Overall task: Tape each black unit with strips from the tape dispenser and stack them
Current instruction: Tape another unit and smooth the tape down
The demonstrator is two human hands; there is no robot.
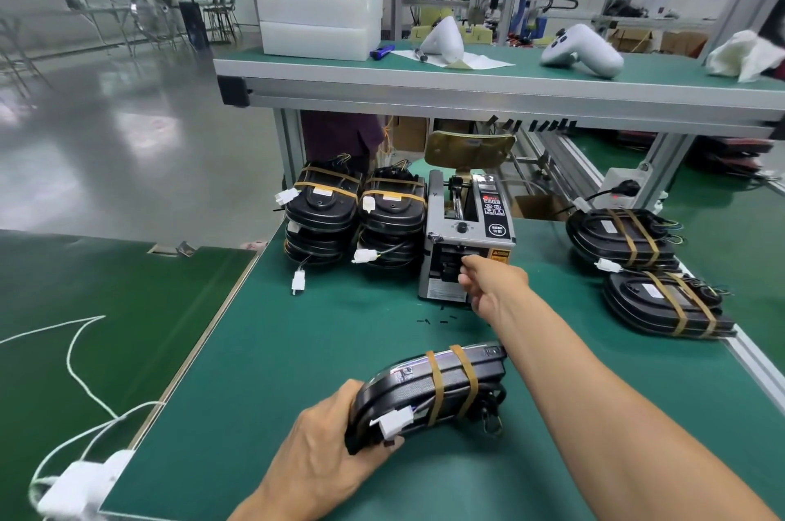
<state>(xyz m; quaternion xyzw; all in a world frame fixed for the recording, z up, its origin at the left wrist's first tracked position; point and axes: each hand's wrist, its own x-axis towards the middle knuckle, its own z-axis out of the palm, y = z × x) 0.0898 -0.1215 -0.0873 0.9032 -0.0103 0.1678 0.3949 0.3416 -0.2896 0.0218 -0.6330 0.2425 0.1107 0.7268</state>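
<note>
Brown strips already band the black unit [429, 389] near the tape dispenser [465, 236]; our left hand [327, 440] grips it. Right hand [488, 282] pinches at the dispenser's outlet: we'd pull the strip straight, taut.

Black unit [429, 389] wears two tan tape bands and a white connector [393, 423], the tape dispenser [467, 240] is grey with a black panel, on a green mat [297, 350].
</note>
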